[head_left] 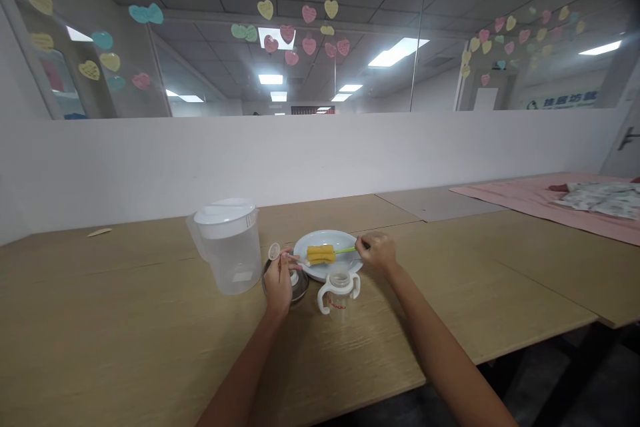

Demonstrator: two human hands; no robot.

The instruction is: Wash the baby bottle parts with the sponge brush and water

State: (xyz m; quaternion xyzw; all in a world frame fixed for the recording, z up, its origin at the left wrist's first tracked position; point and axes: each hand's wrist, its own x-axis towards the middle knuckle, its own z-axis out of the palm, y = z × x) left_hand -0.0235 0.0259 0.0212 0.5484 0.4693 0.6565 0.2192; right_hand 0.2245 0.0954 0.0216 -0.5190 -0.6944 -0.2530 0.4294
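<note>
My right hand (377, 250) is closed round the end of a thin green handle (345, 250), which leads to a yellow sponge head (321, 253) over a white plate (327, 238). On the left, my left hand (280, 280) pinches a small whitish piece whose shape is unclear, near the plate's left edge. A small round clear cap (274, 251) shows at its fingertips. Beneath that hand is a dark metal bowl (301, 289) with a white part in it. A clear baby bottle (340, 290) with white handles stands upright and open in front of the plate.
A clear plastic pitcher (235, 257) with a white lid stands left of the bowl. Farther left lies a small flat tan piece (100, 232). A pink cloth (530, 203) with patterned fabric (603, 199) covers the table's far right. A white wall (320, 153) runs behind the table.
</note>
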